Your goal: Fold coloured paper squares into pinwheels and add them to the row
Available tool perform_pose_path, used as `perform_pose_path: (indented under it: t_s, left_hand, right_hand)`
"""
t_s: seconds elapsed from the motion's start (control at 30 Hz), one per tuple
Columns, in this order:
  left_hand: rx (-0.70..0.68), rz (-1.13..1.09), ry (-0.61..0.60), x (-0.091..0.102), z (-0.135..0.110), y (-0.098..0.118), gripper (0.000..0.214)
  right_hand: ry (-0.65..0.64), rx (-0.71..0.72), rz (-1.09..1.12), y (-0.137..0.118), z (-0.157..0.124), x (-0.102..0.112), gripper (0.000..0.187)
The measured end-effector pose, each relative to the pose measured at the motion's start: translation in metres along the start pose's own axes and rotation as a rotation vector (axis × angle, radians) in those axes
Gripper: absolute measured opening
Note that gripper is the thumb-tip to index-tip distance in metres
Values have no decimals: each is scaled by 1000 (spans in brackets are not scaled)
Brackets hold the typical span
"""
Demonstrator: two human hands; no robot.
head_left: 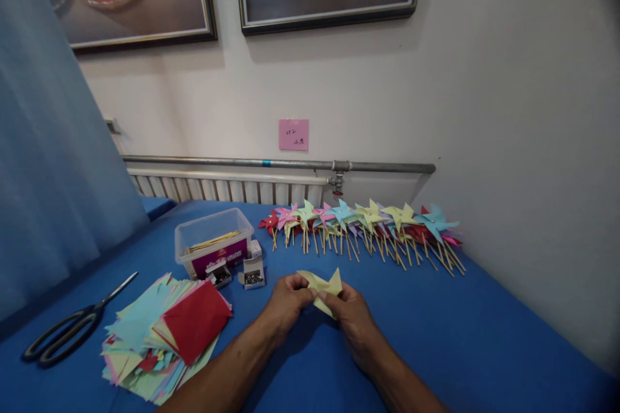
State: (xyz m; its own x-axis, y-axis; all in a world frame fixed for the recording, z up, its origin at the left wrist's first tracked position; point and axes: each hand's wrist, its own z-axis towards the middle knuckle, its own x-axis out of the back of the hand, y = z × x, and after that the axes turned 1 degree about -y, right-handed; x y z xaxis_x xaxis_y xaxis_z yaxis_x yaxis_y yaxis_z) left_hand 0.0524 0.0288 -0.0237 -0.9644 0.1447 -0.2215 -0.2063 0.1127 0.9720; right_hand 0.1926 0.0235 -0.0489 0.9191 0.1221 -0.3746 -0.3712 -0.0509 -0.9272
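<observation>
A pale yellow paper pinwheel, partly folded, is held above the blue table between my two hands. My left hand pinches its left side, thumb near the middle. On the opposite side, my right hand grips the paper, its thumb also close to the centre. One pointed corner sticks up between them. Whether a pin is in the paper cannot be seen. Left of my hands stand a small open box of metal pins and another box with dark pins.
Finished pinwheels on sticks lie in a row at the back. A plastic tub holds thin wooden sticks. Coloured paper squares are piled at left beside black-handled scissors. Behind the table run a radiator and pipe.
</observation>
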Motion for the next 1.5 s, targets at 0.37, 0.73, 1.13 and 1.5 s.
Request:
perform_pose_path:
  t_s: [0.37, 0.73, 1.13, 1.5]
  left_hand:
    - [17, 34, 14, 0, 0, 2, 24]
    - [47, 104, 89, 4, 4, -3, 33]
    - [-50, 146, 222, 18, 14, -2, 30]
    - [-374, 957, 580, 105, 18, 93, 23]
  right_hand:
    - [50, -40, 70, -7, -3, -5, 35]
    - [142, -74, 87, -10, -4, -5, 38]
    - [177, -91, 158, -8, 0, 0, 37]
    - [176, -84, 78, -10, -2, -4, 36]
